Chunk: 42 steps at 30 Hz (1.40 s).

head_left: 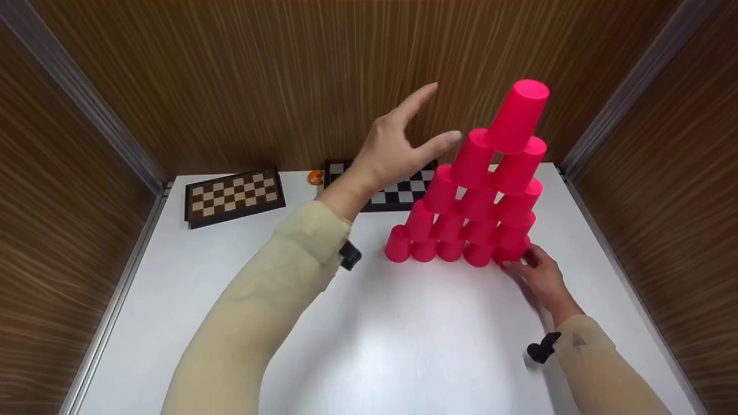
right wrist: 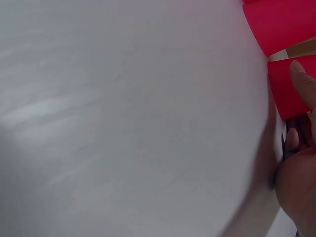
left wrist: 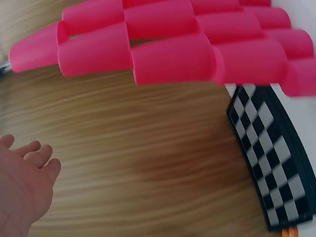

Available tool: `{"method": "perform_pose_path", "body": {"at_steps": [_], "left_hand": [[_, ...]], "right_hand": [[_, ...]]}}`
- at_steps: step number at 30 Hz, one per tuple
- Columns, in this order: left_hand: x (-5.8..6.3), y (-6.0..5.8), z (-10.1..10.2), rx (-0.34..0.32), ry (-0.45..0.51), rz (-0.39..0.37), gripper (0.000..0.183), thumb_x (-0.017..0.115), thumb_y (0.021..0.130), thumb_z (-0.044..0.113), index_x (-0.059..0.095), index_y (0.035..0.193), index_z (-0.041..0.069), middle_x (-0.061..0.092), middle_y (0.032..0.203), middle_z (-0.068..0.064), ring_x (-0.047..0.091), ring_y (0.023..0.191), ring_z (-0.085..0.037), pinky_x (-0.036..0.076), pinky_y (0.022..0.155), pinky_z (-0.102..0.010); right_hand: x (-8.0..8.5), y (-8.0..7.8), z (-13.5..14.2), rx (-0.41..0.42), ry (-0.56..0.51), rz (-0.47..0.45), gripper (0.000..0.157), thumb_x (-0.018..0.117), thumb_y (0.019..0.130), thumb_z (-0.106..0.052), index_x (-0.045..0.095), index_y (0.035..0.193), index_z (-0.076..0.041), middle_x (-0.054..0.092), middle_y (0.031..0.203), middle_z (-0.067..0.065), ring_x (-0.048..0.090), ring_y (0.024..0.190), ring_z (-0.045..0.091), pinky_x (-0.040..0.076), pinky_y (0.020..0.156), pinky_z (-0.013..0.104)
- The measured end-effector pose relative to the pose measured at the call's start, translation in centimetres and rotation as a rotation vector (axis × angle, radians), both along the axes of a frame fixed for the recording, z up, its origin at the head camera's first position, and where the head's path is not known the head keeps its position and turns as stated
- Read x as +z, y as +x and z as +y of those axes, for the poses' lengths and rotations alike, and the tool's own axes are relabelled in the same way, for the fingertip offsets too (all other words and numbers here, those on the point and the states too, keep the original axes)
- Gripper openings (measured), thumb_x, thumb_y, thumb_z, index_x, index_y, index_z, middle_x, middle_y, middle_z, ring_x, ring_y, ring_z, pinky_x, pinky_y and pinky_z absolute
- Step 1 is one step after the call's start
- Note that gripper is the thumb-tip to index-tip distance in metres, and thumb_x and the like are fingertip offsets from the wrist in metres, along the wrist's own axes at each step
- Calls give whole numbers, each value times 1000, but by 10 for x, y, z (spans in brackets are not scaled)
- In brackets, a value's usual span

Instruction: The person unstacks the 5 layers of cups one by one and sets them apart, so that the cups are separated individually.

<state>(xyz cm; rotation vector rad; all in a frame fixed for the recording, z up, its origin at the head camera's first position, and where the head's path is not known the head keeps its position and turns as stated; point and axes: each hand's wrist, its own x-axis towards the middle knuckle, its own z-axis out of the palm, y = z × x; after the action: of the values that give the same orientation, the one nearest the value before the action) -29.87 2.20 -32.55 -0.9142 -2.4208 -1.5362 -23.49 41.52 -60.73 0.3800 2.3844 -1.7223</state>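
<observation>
A pyramid of upturned pink cups (head_left: 478,210) stands on the white table, narrowing row by row to a single top cup (head_left: 519,118). My left hand (head_left: 395,147) is raised to the left of the upper rows, thumb and fingers spread apart, holding nothing. The left wrist view has that hand (left wrist: 24,182) apart from the cups. Down at the base, my right hand (head_left: 545,279) grips the rightmost bottom cup (head_left: 511,253). In the right wrist view its thumb (right wrist: 302,81) lies on the near side of the cup (right wrist: 284,94), other fingers partly hidden behind.
A brown-and-cream checkered board (head_left: 233,199) lies at the back left of the table (head_left: 403,346). Behind the left forearm is a black-and-white checkered board (head_left: 398,196), partly hidden by the cups. Between them sits a small orange object (head_left: 315,177). Wood-grain panels (head_left: 259,75) enclose the table.
</observation>
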Motion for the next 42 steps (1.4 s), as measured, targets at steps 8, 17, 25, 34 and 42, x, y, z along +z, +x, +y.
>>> {"method": "perform_pose_path", "body": {"at_steps": [8,17,25,34,42], "left_hand": [[8,-6,51,-68,122,-78,85,79,94,39,38,164,15,45,163,-3,44,146,-9,43,112,-21],[12,-2,90,-124,217,-107,86,85,91,27,40,163,15,53,151,-3,52,129,-3,48,101,-16],[13,0,103,-126,198,-92,85,82,94,20,36,165,16,54,149,-1,53,124,-3,51,96,-16],[14,3,99,-103,166,-46,82,79,96,22,35,166,18,52,151,-2,51,125,-2,49,98,-16],[13,8,62,-124,220,11,78,75,100,17,34,166,13,51,151,-6,55,127,-7,51,100,-21]], "right_hand": [[0,5,-6,-58,-156,-38,87,83,93,-41,36,165,-28,38,162,6,33,150,32,54,102,26],[2,11,-8,-60,-135,-37,89,83,93,-42,34,166,-27,36,163,7,34,150,35,55,101,28],[3,11,-10,-80,-209,-36,83,84,94,-34,39,163,-29,39,160,5,40,147,33,56,103,32],[2,12,-8,-41,-132,-30,86,82,95,-39,35,165,-25,38,161,8,36,149,36,56,101,29],[-3,10,-7,-34,-129,-32,87,83,94,-40,35,166,-28,38,162,7,35,149,35,56,101,29]]}}
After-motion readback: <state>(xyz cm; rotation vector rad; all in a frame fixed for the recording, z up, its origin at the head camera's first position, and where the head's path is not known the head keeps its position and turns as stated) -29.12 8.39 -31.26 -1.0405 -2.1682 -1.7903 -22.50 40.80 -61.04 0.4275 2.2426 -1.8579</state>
